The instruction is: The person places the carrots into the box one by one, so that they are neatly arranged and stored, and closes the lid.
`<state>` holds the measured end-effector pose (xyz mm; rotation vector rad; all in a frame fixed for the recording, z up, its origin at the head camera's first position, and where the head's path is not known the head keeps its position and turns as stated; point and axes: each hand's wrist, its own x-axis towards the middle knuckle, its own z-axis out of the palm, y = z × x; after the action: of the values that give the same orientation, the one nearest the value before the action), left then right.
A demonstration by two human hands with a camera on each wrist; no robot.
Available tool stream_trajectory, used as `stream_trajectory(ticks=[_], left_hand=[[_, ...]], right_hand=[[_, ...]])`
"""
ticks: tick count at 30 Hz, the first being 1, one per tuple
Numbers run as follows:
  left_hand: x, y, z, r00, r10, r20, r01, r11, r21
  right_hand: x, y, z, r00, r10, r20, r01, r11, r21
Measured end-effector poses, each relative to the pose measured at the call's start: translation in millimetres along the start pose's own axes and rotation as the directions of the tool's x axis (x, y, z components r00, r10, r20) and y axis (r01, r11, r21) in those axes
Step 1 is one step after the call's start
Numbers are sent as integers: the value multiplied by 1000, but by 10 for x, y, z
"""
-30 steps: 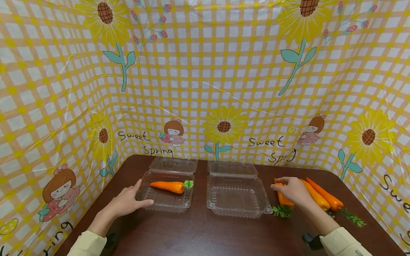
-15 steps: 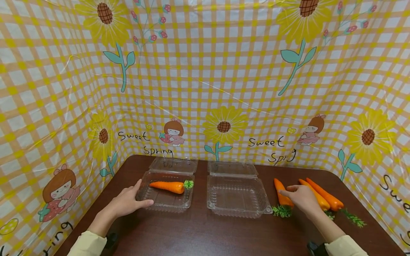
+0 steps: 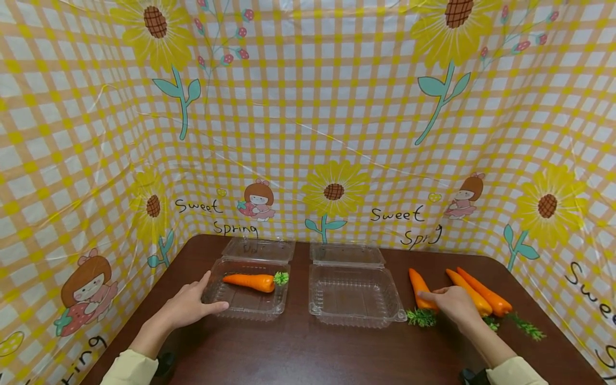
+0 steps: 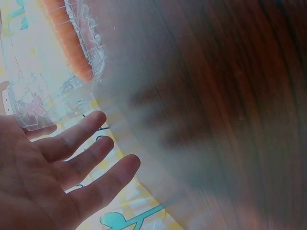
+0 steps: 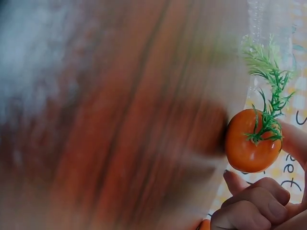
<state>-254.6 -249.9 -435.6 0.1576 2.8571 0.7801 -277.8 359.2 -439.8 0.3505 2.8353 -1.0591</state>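
The right hand (image 3: 454, 305) touches the leftmost loose carrot (image 3: 417, 283) with its index finger, other fingers curled; whether it grips, I cannot tell. The left hand (image 3: 187, 307), fingers spread, is beside the left box (image 3: 247, 310), which holds another carrot (image 3: 252, 282). Farther right, two more carrots (image 3: 487, 293) lie on the surface (image 3: 308, 353).

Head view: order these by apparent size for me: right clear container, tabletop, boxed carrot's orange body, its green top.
Largest to smallest:
1. tabletop
2. right clear container
3. boxed carrot's orange body
4. its green top
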Motion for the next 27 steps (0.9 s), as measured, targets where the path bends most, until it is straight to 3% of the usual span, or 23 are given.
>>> stream_trajectory(ticks=[17,27], left_hand=[[30,-2,15,1000,12,-13,-12,1000,16],[18,-24,25,1000,11,-18,-11,1000,18]], right_hand=[[74,81,0,998,19,64,-21,999,29],[50,-91,-70,997,-21,75,17,998,53]])
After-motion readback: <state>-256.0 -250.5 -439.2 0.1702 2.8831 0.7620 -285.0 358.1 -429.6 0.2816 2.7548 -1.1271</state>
